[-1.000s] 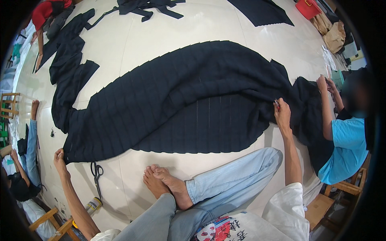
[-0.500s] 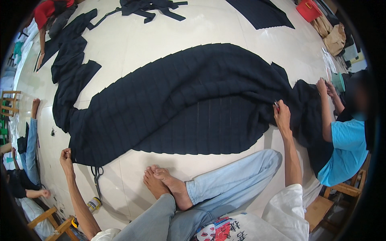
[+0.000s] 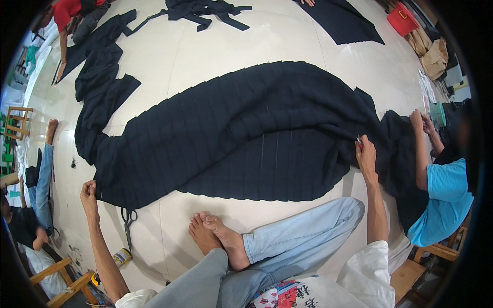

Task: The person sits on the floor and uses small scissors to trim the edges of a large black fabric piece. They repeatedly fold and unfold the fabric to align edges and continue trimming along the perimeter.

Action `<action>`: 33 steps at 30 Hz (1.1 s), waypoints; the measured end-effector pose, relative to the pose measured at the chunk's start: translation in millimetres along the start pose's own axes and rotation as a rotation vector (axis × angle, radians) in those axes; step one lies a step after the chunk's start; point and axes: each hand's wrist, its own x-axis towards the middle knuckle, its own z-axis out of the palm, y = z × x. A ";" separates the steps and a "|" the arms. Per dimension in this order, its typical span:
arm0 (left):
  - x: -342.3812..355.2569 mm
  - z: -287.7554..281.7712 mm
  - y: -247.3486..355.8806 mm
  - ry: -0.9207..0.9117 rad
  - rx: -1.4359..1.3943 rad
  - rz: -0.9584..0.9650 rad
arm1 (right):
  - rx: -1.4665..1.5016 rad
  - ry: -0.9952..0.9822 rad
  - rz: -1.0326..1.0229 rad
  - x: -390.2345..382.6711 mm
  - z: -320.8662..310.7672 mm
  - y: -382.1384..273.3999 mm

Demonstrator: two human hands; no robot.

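A long dark navy pleated cloth lies spread across the pale floor before me, with a fold running through its middle. At its left end my left hand is closed, thumb and fingers pinching the edge by the corner. My right hand is closed around a small red-handled tool with a metal tip, close against the bunched right part of the cloth. The tool's exact kind is too small to make out. Black-handled scissors lie on the floor just below the cloth's left end.
A person in a blue shirt handles dark cloth at right. At far left another in red leans over a strip. Beyond lie more dark pieces and a red bin. A yellow-labelled can stands near my left forearm.
The whole view has shifted slightly. The red-handled tool now shows more clearly in my right hand; my left still pinches the edge. Another person's hand has appeared on the far dark piece.
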 end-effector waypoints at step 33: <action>-200.7 394.4 443.5 -0.719 -0.044 1.728 | 0.921 -0.185 -0.265 -134.6 165.9 -426.1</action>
